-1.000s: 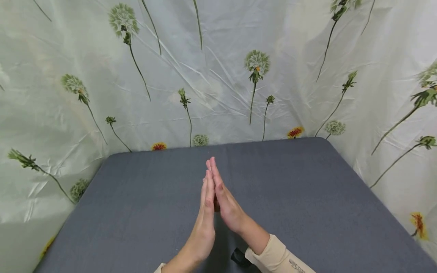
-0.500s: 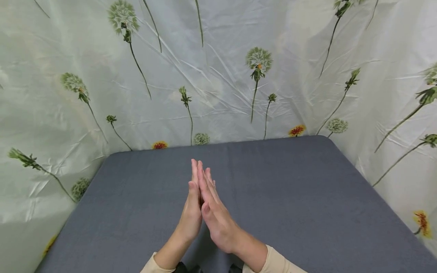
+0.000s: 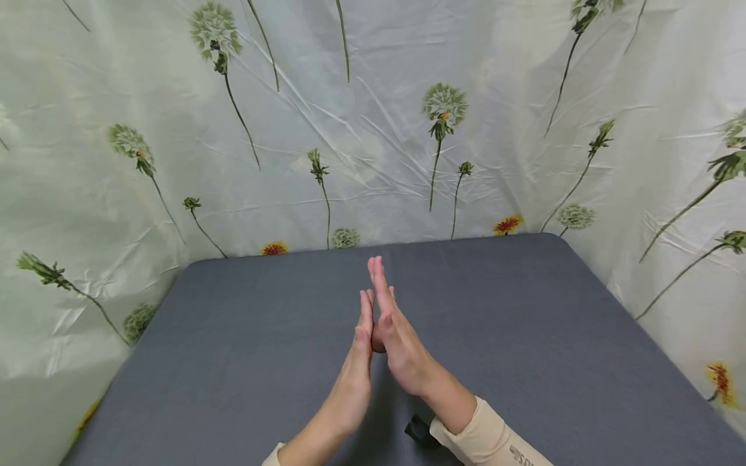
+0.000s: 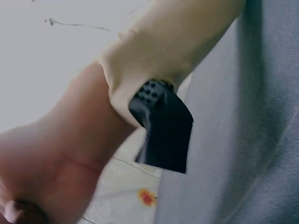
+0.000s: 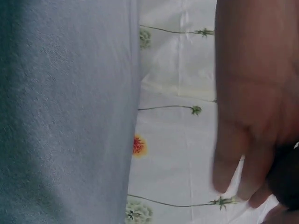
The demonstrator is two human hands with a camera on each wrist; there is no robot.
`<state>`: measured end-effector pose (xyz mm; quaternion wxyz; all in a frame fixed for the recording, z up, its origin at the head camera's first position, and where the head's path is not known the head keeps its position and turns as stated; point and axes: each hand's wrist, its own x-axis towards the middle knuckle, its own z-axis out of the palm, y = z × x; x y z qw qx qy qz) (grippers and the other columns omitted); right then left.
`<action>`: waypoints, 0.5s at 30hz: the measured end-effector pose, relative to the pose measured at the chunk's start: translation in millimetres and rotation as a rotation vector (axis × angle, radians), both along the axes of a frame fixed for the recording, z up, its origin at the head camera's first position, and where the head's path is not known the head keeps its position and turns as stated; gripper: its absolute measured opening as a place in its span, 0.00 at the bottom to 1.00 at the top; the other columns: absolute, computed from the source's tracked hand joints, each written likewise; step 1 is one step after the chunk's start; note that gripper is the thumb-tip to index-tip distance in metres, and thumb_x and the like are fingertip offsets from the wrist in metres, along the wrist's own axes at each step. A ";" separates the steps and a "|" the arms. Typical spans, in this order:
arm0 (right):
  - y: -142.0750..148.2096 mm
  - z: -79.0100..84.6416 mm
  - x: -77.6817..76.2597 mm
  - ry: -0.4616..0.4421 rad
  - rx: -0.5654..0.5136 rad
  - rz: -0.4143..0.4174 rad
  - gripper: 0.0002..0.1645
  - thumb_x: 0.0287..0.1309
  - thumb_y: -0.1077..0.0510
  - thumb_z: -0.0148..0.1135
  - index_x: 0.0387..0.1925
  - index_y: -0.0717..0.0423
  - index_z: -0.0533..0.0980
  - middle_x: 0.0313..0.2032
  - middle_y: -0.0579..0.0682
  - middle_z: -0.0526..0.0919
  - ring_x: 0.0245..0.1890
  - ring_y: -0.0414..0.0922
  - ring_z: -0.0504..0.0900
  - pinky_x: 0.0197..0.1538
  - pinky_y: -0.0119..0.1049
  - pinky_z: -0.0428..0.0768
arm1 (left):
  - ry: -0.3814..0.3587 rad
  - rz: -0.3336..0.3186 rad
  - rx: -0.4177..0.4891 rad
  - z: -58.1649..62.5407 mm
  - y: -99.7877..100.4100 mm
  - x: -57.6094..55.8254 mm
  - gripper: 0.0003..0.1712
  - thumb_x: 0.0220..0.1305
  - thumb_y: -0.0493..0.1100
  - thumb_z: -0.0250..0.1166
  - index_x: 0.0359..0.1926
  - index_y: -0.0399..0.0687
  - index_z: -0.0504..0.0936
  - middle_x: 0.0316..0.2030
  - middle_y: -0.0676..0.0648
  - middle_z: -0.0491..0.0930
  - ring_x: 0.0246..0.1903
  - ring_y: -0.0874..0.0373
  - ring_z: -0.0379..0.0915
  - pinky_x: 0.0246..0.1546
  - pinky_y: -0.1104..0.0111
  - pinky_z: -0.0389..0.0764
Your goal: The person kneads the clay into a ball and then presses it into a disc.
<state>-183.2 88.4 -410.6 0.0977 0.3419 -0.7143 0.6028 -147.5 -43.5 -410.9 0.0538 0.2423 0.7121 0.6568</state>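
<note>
One brown rounded object (image 3: 379, 339), exact type unclear, sandwiched between left hand (image 3: 355, 373) and right hand (image 3: 403, 346): palms facing, fingers straight, pressing from both sides above the grey cloth-covered table (image 3: 524, 323).

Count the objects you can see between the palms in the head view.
1: a brown, rounded object, between the left hand and the right hand. The hands cover part of it, so anything else between them could be hidden.
</note>
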 end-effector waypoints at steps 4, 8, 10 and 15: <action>-1.3 -3.9 -4.3 -0.126 -0.068 0.067 0.46 0.82 0.26 0.17 0.87 0.41 0.27 0.88 0.46 0.34 0.88 0.53 0.37 0.81 0.73 0.37 | 0.041 0.054 -0.024 6.0 -2.1 5.1 0.34 0.88 0.57 0.16 0.87 0.60 0.28 0.87 0.56 0.24 0.86 0.48 0.15 0.79 0.30 0.27; -12.0 -11.8 -0.1 -0.217 -0.068 0.141 0.46 0.82 0.27 0.14 0.87 0.43 0.25 0.88 0.45 0.30 0.88 0.51 0.32 0.84 0.67 0.38 | 0.098 0.128 -0.023 9.2 -8.6 3.1 0.34 0.88 0.58 0.16 0.87 0.61 0.30 0.87 0.58 0.27 0.86 0.50 0.15 0.79 0.31 0.26; -19.0 -15.1 4.7 -0.235 -0.047 0.175 0.44 0.83 0.29 0.12 0.86 0.44 0.23 0.87 0.44 0.27 0.88 0.49 0.32 0.85 0.60 0.42 | 0.122 0.168 -0.018 11.4 -13.5 -0.1 0.34 0.87 0.60 0.16 0.87 0.64 0.30 0.87 0.59 0.30 0.87 0.51 0.20 0.81 0.34 0.34; -28.3 -15.8 18.6 -0.172 -0.011 0.167 0.39 0.86 0.36 0.14 0.87 0.45 0.26 0.87 0.42 0.27 0.88 0.48 0.28 0.87 0.50 0.36 | 0.081 0.199 0.016 12.3 -24.1 -14.4 0.36 0.84 0.67 0.16 0.86 0.71 0.28 0.87 0.60 0.31 0.87 0.52 0.36 0.75 0.64 0.69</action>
